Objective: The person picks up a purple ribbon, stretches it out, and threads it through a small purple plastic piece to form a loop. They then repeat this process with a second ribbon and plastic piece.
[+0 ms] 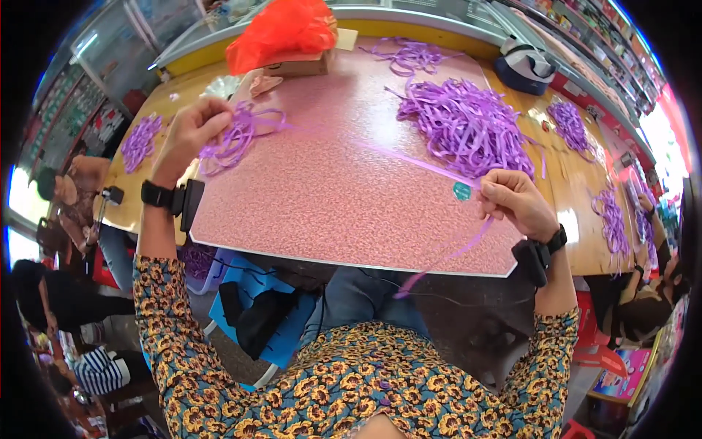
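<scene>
The right hand (515, 203), right of centre, pinches a purple ribbon (424, 165) running toward the curled left hand (199, 129), its grip unclear, beside ribbon loops (234, 148) at upper left; light tension should avoid snagging the ribbon pile (468, 124), upper right.

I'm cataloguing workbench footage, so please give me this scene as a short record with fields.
Surface: flat, mottled pink board
Left hand: raised beside loose purple ribbon loops; grip unclear
Right hand: pinching a thin, shiny purple ribbon strip, its tail hanging past the board's near edge
Largest pile: tangled purple ribbon heap, beyond the right hand
Far side: crumpled orange-red plastic bag on a brown cardboard box
</scene>
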Demonstrator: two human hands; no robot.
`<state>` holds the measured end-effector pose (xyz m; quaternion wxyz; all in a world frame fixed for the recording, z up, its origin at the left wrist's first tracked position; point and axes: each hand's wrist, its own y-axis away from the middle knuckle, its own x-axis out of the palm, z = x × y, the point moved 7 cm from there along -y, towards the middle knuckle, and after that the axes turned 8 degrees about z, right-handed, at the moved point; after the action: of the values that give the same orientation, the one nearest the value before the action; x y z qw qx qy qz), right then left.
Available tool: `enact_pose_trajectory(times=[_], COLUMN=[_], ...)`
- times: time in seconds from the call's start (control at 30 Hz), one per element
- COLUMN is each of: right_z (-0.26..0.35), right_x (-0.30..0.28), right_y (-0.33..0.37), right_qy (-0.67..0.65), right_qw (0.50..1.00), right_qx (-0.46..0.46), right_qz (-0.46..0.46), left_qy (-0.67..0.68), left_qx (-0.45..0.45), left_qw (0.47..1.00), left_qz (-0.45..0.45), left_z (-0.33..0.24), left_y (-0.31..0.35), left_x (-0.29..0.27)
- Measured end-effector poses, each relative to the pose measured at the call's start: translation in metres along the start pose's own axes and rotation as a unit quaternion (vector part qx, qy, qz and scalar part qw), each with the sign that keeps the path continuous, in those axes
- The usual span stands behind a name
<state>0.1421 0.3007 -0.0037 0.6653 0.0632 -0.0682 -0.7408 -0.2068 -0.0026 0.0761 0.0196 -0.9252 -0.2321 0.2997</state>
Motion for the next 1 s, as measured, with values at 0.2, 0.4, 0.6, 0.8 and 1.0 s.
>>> enact_pose_trajectory(times=[0.2,0.4,0.6,0.8,1.0], right_z=[-0.057,-0.085,-0.065,-0.031,-0.03], right_x=[-0.08,-0.108,-0.065,-0.005,0.018], right_y=[0.032,0.046,0.035,0.032,0.045], right_qy=[0.045,0.002,-0.083,-0.11,-0.176], right_qw=[0.996,0.984,0.983,0.99,0.982], right_qx=[0.04,0.041,0.003,-0.018,-0.043], right_qz=[-0.058,-0.172,-0.163,-0.083,-0.061], left_qy=[0.043,-0.03,-0.069,0.224,0.645], left_qx=[-0.08,-0.139,0.07,0.107,-0.047], left_qw=[0.995,0.989,0.994,0.924,0.701], left_qz=[-0.033,-0.042,0.043,0.29,0.301], left_z=[0.118,0.174,0.052,-0.064,-0.086], left_y=[0.011,0.006,-0.012,-0.003,-0.02], left_x=[-0.005,0.021,0.161,0.343,0.398])
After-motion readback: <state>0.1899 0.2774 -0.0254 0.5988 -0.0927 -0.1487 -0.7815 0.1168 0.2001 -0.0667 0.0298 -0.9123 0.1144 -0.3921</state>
